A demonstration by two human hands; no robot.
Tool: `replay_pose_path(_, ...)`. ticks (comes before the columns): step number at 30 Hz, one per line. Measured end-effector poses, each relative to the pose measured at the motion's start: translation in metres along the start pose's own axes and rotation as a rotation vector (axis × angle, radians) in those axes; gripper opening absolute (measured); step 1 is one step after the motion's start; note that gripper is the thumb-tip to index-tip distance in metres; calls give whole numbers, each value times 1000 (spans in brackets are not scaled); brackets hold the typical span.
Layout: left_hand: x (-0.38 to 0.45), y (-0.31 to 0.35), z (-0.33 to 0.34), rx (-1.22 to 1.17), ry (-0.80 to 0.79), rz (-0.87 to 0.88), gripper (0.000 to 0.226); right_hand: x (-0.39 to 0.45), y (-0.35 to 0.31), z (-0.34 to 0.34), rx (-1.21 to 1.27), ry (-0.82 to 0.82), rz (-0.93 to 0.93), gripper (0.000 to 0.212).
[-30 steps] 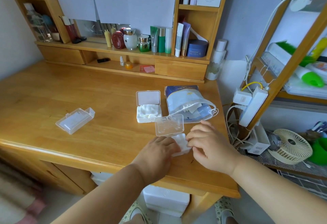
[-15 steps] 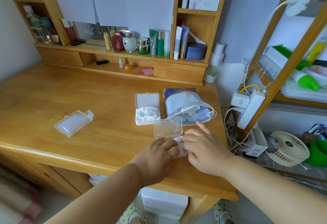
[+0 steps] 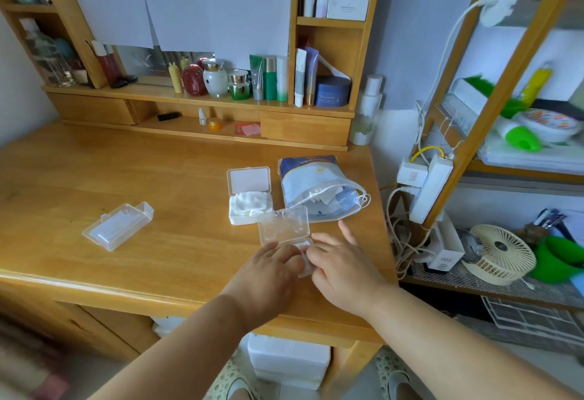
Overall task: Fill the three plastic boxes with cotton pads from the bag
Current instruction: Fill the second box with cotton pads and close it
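Observation:
The blue and white bag of cotton pads (image 3: 316, 178) lies open on the desk's right side. Left of it stands an open plastic box (image 3: 235, 216) heaped with white pads. A third box (image 3: 118, 226), lid shut, lies far to the left. Nearest me is a clear box whose lid (image 3: 282, 226) stands open; its base (image 3: 306, 262) with white pads shows only as a sliver between my hands. My left hand (image 3: 271, 270) lies over the base from the left, fingers pressing down on it. My right hand (image 3: 341, 264) touches the base from the right, index finger stretched forward.
The wooden desk (image 3: 126, 178) has a back shelf (image 3: 202, 101) crowded with cosmetic jars and tubes. A white bottle (image 3: 366, 109) stands at the back right corner. Beyond the desk's right edge hang a power strip (image 3: 429, 188) and cables, with a small fan (image 3: 502, 254) on a rack.
Both hands have drawn closer together over the near box, so less of the white pads shows between them. The other boxes and the bag have not moved.

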State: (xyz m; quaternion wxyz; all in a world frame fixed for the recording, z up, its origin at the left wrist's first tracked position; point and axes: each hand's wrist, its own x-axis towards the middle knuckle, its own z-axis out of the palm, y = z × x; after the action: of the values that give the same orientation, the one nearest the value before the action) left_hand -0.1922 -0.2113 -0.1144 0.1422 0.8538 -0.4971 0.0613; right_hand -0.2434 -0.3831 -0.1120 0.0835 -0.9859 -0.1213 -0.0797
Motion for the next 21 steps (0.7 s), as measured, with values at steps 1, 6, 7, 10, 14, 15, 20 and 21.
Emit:
replay_pose_path(1,0,1,-1,-7,-4,-13,22,0,1,1,14,-5,-4,30)
replay_pose_path(6,1,7,-11,10,-61,-134,22,-2,21,-12,440,301,270,17)
replay_pose_path(7,3,9,-17,-9,25,-124,19,-1,28,-14,496,377,359,20)
replay_pose_path(10,21,12,-31,-79,303,-95,17,8,45,-19,567,385,490,28)
replay_pose_path(14,72,9,-36,38,192,-191,25,30,52,-22,554,303,524,36)
replay_pose_path(15,84,6,-35,105,103,-200,32,36,53,-21,547,277,524,37)
replay_pose_path(20,121,-24,-42,164,86,-152,64,61,57,-19,361,275,493,39)
replay_pose_path(21,125,-29,-46,136,123,-146,64,65,58,-18,308,275,475,39)
